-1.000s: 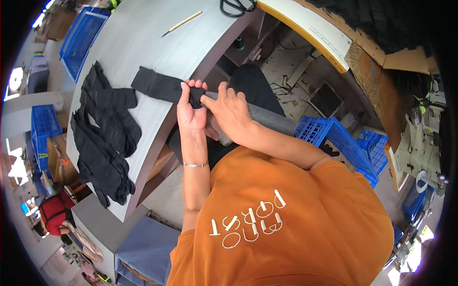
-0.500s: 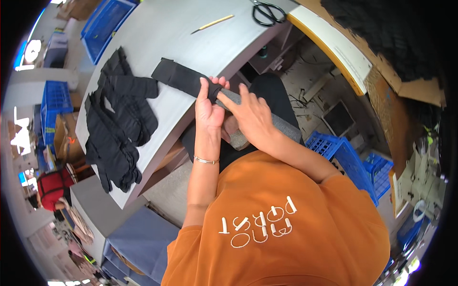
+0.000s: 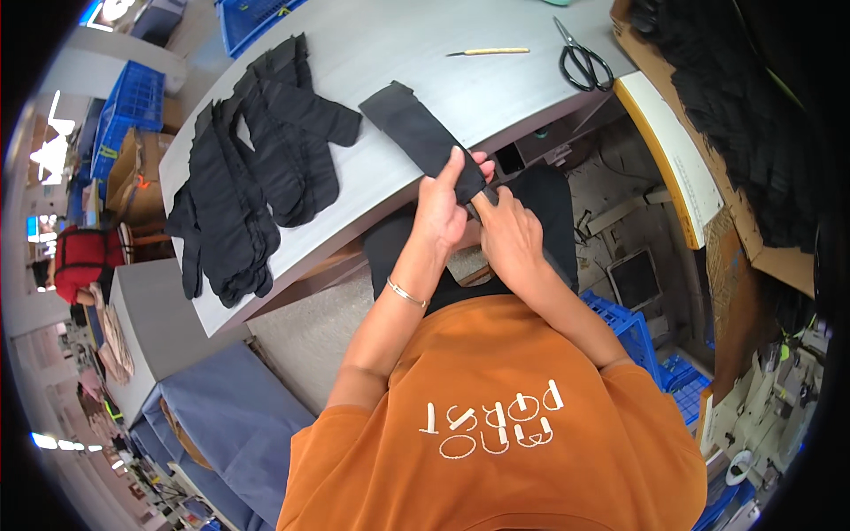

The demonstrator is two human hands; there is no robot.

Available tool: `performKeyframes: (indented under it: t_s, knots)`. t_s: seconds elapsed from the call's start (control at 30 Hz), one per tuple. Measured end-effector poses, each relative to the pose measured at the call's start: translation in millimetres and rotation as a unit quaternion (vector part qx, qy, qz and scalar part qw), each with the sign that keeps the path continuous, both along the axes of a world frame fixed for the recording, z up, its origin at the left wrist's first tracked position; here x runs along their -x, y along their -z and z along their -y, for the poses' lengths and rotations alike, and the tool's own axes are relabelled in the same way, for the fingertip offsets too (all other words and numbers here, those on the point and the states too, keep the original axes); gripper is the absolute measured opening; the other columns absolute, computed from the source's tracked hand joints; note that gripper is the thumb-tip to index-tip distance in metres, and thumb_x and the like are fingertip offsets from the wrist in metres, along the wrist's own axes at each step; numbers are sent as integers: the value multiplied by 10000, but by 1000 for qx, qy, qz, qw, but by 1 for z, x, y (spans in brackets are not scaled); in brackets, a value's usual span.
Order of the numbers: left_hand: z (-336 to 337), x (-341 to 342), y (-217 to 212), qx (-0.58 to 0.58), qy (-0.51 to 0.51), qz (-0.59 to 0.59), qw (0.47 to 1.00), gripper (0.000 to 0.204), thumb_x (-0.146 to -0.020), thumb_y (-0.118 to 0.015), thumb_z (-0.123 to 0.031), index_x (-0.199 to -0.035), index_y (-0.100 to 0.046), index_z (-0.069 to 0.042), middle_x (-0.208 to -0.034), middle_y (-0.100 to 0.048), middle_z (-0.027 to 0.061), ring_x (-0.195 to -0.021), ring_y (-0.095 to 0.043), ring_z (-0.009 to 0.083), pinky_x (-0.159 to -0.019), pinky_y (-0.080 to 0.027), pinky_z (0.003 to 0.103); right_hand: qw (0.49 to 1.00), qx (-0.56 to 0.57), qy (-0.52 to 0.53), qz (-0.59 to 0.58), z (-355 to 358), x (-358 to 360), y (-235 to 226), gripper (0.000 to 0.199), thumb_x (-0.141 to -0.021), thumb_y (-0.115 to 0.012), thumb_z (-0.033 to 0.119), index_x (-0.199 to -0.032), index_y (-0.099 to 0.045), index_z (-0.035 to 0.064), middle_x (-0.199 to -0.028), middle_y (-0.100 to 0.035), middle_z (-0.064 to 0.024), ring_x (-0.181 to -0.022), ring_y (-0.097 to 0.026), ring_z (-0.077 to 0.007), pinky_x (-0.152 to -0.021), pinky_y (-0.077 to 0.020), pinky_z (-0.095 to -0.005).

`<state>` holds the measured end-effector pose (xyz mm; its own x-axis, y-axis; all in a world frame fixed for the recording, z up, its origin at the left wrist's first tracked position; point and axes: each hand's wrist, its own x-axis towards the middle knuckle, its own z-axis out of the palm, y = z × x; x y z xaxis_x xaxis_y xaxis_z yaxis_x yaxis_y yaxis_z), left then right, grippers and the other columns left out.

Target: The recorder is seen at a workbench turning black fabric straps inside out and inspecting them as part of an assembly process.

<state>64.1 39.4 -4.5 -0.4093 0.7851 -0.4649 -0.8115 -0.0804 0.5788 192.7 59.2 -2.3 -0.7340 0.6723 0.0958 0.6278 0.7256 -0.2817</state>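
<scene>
A flat black fabric piece (image 3: 416, 128), like a narrow sleeve or tube, slants from the table edge toward my lap. My left hand (image 3: 443, 203) is closed round its near part, thumb on top and fingertips showing at the far side. My right hand (image 3: 511, 232) grips the near end, its index finger pressed at the opening; the other fingers are curled and partly hidden. To the left, a heap of similar black fabric pieces (image 3: 292, 164) is spread on the grey table (image 3: 372, 44).
Black-handled scissors (image 3: 584, 67) and a thin yellow tool with a dark pointed tip (image 3: 489, 52) lie at the table's far right. A cardboard box (image 3: 784, 259) of black cloth stands right. Blue crates (image 3: 624, 323) sit low right. A person in red (image 3: 87, 261) is far left.
My view has shifted, so table and heap sit differently. Both hands still hold the black fabric piece, now tilted more steeply. The grey inner form seen earlier is mostly hidden.
</scene>
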Motion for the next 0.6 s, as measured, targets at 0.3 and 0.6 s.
performKeyframes:
  t_s: [0.3, 0.6]
  knots:
    - [11, -39, 3, -3, -20, -12, 1000, 261, -948, -671, -296, -925, -577, -53, -849, -585, 42, -798, -602, 161, -775, -519, 323, 999, -11, 35, 38, 1, 6, 22, 340, -881, -548, 130, -1218, -572, 164, -963, -611, -196, -719, -653, -329, -596, -546, -406]
    - [0, 13, -3, -1, -38, 87, 995, 378, -957, -632, -406, -982, -580, -32, -848, -614, 87, -787, -622, 209, -784, -546, 367, 998, -24, -33, -51, 9, 9, -12, 586, -803, -618, 34, -1351, -500, 206, -1159, -533, -263, -768, -659, -358, -621, -552, -439]
